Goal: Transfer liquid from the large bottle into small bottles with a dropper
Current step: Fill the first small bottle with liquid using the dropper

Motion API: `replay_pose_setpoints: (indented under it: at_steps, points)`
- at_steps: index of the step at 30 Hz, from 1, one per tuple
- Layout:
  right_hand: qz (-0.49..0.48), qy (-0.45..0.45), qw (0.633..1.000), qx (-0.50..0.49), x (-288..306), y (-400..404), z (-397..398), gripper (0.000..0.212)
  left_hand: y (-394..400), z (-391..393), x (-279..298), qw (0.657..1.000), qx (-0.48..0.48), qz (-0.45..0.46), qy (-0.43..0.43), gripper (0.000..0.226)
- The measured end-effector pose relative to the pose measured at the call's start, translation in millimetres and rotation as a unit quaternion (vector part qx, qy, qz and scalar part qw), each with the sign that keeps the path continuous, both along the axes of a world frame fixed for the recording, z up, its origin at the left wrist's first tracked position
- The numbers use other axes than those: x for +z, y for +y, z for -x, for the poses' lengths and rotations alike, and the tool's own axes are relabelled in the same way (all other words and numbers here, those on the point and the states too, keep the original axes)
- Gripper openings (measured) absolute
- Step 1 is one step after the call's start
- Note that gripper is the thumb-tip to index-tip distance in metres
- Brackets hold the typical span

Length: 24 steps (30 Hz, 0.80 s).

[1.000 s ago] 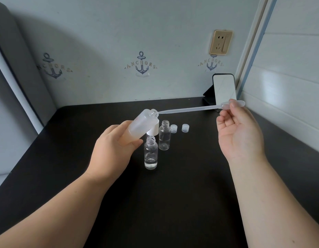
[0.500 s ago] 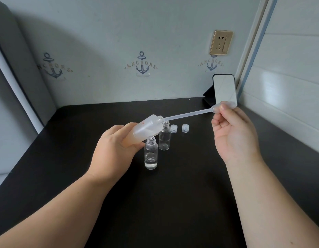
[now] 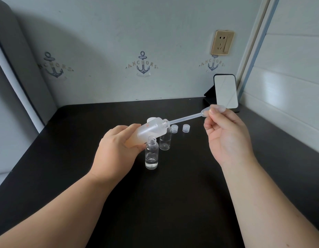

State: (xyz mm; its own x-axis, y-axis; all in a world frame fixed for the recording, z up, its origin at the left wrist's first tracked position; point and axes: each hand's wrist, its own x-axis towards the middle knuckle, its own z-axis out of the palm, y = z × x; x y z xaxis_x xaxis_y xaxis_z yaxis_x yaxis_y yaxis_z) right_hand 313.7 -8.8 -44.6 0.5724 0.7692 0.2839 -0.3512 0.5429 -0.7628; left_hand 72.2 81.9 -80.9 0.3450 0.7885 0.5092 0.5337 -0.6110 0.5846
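Observation:
My left hand (image 3: 117,151) grips the large frosted bottle (image 3: 149,130), tilted with its open neck pointing right. My right hand (image 3: 226,135) pinches the bulb of a clear plastic dropper (image 3: 187,118), whose tip sits inside the large bottle's neck. Below the tilted bottle stands a small clear bottle (image 3: 151,155), uncapped, with a little liquid at its bottom. A second small clear bottle (image 3: 165,140) stands just behind it, uncapped and looking empty; the large bottle partly hides its top.
Two small clear caps (image 3: 174,128) (image 3: 186,128) lie on the black table (image 3: 173,203) behind the bottles. A white cap (image 3: 150,120) peeks out behind the large bottle. A phone on a stand (image 3: 225,92) leans at the back right corner, near the wall.
The large bottle has tipped further down toward horizontal. My right hand has moved left and down, and the dropper has slid deeper into the bottle's neck.

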Motion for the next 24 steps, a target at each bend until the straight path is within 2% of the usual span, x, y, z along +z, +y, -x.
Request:
replay_pose_setpoints:
  at_steps: [7, 12, 24]
  points:
    - [0.019, -0.022, 1.000, 0.002, -2.5, 1.5, 6.7, 0.020, -0.2, -1.1, -1.3, 1.000, 0.002, -0.007, -0.005, 0.045]
    - [0.030, -0.048, 0.998, 0.012, -3.9, 2.6, 9.5, 0.023, 0.4, -0.9, -2.5, 1.000, 0.002, -0.010, -0.003, 0.044]
    - [0.026, -0.023, 0.999, 0.031, -5.7, 2.3, 4.7, 0.016, 0.7, -0.9, -1.0, 1.000, 0.018, -0.005, -0.002, 0.049]
